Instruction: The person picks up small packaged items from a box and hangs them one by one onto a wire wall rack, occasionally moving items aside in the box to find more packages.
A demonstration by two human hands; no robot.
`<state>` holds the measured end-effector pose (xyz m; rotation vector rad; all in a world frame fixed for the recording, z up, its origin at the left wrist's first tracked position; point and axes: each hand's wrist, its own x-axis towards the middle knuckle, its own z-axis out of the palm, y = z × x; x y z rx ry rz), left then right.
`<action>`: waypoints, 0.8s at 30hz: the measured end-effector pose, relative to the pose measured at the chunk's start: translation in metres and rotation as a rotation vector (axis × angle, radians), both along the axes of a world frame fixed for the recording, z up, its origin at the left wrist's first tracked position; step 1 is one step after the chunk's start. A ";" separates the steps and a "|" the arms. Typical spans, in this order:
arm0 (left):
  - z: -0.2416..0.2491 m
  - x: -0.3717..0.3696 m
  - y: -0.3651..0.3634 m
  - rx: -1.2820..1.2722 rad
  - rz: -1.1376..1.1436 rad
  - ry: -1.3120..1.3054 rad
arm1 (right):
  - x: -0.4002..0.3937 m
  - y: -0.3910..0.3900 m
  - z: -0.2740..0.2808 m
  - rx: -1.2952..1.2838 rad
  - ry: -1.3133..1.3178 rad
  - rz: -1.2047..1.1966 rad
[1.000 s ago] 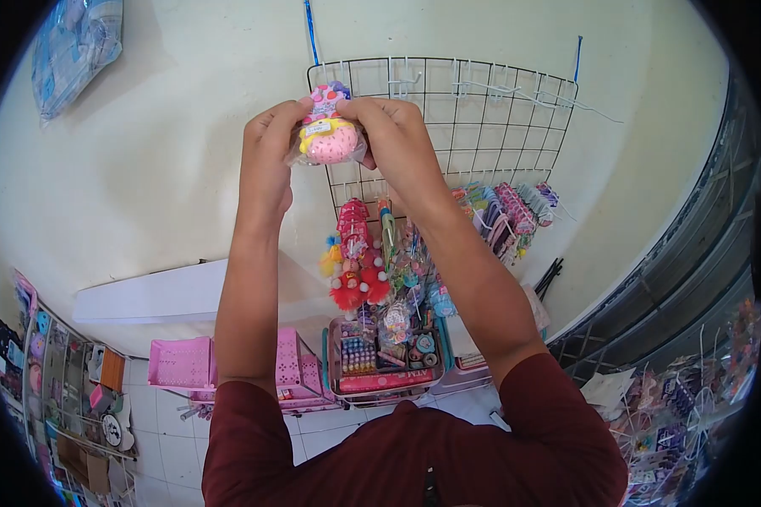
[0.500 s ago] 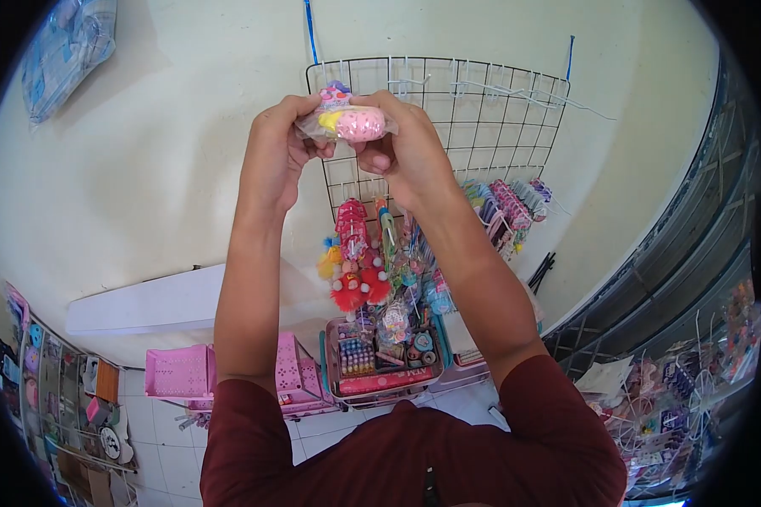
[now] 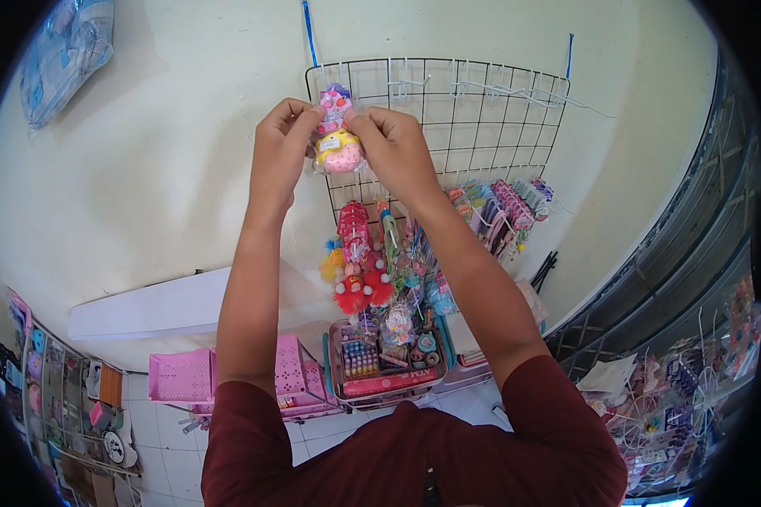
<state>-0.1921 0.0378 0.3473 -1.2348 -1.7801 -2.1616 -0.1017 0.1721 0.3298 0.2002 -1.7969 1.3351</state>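
A pink-and-yellow soft-looking toy (image 3: 342, 159) sits in a clear plastic bag, with a printed pink card (image 3: 334, 108) above it. My left hand (image 3: 282, 145) pinches the upper left side of the bag by the card. On the opposite side, my right hand (image 3: 391, 145) grips it between thumb and curled fingers. The bag is upright in front of the left part of a black wire grid (image 3: 455, 120) on the wall. White hooks (image 3: 410, 82) stick out from the grid's upper part.
Red pom-pom trinkets (image 3: 361, 287) hang below the grid, with more packets (image 3: 509, 203) to the right. Beneath stand a basket of small goods (image 3: 385, 387) and pink crates (image 3: 182, 376). A white ledge (image 3: 148, 306) runs along the left; a metal shutter (image 3: 651, 253) is at right.
The bagged toy has turned from lying sideways and tilted to upright, its card above and the toy hanging below. My hands have shifted to grip it higher, near the card.
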 end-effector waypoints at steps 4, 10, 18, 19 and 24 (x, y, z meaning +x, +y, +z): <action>-0.003 -0.025 0.015 -0.022 0.063 0.080 | -0.027 0.020 -0.003 0.134 0.005 -0.128; -0.012 -0.050 0.025 -0.084 0.185 0.213 | -0.043 0.029 -0.004 0.238 -0.055 -0.309; -0.048 0.013 -0.032 0.087 0.460 0.286 | 0.060 0.003 -0.069 0.212 -0.107 -0.426; -0.069 0.029 -0.039 0.165 0.384 0.221 | 0.084 0.000 -0.098 0.215 -0.096 -0.385; -0.178 0.129 -0.051 -0.096 -0.279 0.255 | 0.238 -0.034 -0.289 0.122 -0.835 -0.057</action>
